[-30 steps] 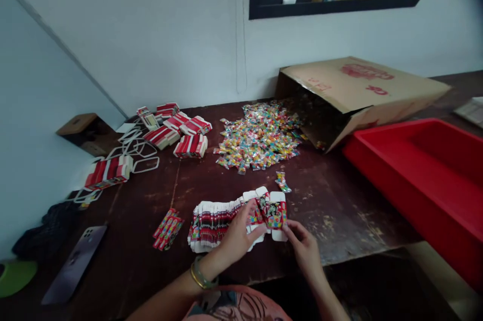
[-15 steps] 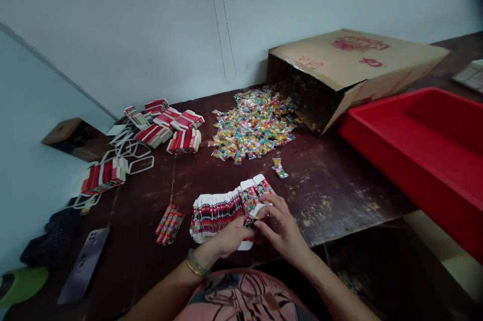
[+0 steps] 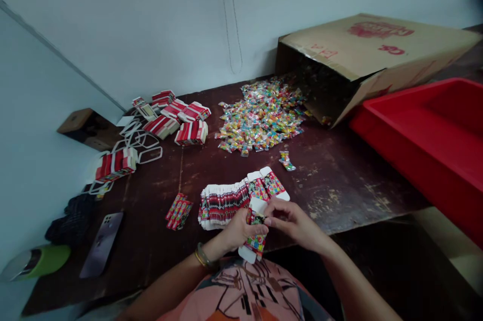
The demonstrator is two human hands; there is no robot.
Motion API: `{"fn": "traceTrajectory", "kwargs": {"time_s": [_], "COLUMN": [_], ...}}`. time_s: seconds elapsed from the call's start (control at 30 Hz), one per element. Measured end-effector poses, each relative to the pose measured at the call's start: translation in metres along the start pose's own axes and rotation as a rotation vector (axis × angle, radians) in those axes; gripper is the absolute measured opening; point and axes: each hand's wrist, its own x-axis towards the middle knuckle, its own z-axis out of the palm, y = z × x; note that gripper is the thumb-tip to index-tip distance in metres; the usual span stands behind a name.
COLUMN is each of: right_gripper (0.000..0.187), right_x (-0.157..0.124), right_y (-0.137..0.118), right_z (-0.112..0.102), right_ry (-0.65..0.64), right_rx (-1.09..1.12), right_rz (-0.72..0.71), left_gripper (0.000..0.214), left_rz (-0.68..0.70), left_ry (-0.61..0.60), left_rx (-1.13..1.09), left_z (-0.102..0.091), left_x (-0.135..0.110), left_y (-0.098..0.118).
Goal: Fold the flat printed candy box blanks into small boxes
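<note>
My left hand [image 3: 239, 230] grips a small colourful carton [image 3: 257, 246], its white end flaps sticking out at top and bottom. At the carton's upper end, my right hand [image 3: 287, 218] pinches the edge beside the raised flap. Just beyond my hands lies a long row of flattened cartons [image 3: 222, 205], white edges upward, with a couple lying face up at its right end. To the left are several small closed printed boxes [image 3: 179, 212] laid together. Behind the row spreads a heap of wrapped candies [image 3: 260, 119], and a few wrapped candies [image 3: 287, 160] lie apart in front of it.
A cardboard box [image 3: 362, 49] lies on its side at the back right, near a red tray [image 3: 411, 160]. Carton bundles [image 3: 190, 132] and white bands [image 3: 149, 154] lie at the back left. A phone [image 3: 101, 245] and a green-and-clear object [image 3: 49, 260] are at the left.
The carton in my hands has come up off the row's right end toward me and shows more of its printed face. The view has shifted, moving the scene slightly right and up.
</note>
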Motion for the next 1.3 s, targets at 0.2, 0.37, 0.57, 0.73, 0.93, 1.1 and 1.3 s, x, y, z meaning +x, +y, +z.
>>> {"fn": "traceTrajectory", "kwargs": {"time_s": [0.2, 0.37, 0.57, 0.73, 0.93, 1.1, 1.3], "right_gripper": [0.021, 0.023, 0.021, 0.019, 0.024, 0.029, 0.036], "right_x": [-0.021, -0.034, -0.051, -0.056, -0.058, -0.055, -0.029], "right_y": [0.015, 0.023, 0.042, 0.048, 0.051, 0.053, 0.054], "right_z": [0.012, 0.019, 0.042, 0.056, 0.065, 0.063, 0.043], "right_ry": [0.058, 0.160, 0.317, 0.448, 0.385, 0.315, 0.018], "right_rx": [0.057, 0.198, 0.306, 0.218, 0.136, 0.635, 0.696], "right_rz": [0.093, 0.129, 0.135, 0.119, 0.125, 0.378, 0.448], "left_gripper": [0.050, 0.044, 0.024, 0.022, 0.033, 0.048, 0.054], "left_rz": [0.235, 0.209, 0.210, 0.196, 0.031, -0.316, -0.349], "left_ry": [0.153, 0.100, 0.120, 0.168, 0.206, -0.106, -0.192], "left_rx": [0.077, 0.100, 0.275, 0.269, -0.121, -0.630, -0.658], "left_z": [0.011, 0.010, 0.006, 0.005, 0.009, 0.015, 0.013], "left_x": [-0.014, -0.026, -0.036, -0.038, -0.037, -0.033, -0.033], "left_y": [-0.015, -0.016, -0.025, -0.018, -0.022, -0.039, -0.047]}}
